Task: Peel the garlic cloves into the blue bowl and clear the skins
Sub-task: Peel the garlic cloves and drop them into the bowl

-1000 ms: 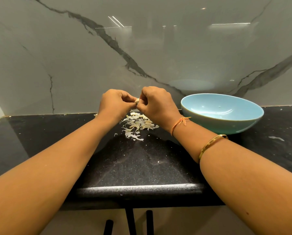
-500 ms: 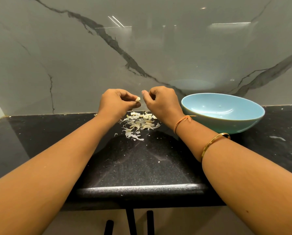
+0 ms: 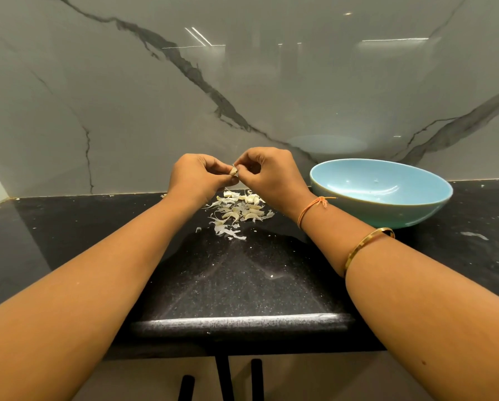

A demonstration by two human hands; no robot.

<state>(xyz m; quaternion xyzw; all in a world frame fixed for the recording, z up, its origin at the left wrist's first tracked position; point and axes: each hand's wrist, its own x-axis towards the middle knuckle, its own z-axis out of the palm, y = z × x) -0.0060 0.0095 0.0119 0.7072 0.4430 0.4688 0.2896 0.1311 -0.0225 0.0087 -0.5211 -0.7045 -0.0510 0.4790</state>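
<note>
My left hand (image 3: 194,176) pinches a small pale garlic clove (image 3: 233,170) above the black counter, near the marble wall. My right hand (image 3: 267,175) meets it from the right, its thumb and fingertips pinching the clove's skin. Under both hands lies a heap of garlic cloves and loose skins (image 3: 238,212). The blue bowl (image 3: 380,192) stands tilted on the counter to the right of my right wrist; no cloves are visible inside it.
The black speckled counter (image 3: 236,279) ends in a rounded front edge close to me. A grey marble wall (image 3: 242,82) rises right behind the heap. Small skin scraps dot the counter, one at the right (image 3: 474,235). Dark cabinet handles (image 3: 257,377) show below.
Half a second ago my hands were slightly apart, the clove held by the left alone. Now my right hand has moved back left and pinches at the clove again.
</note>
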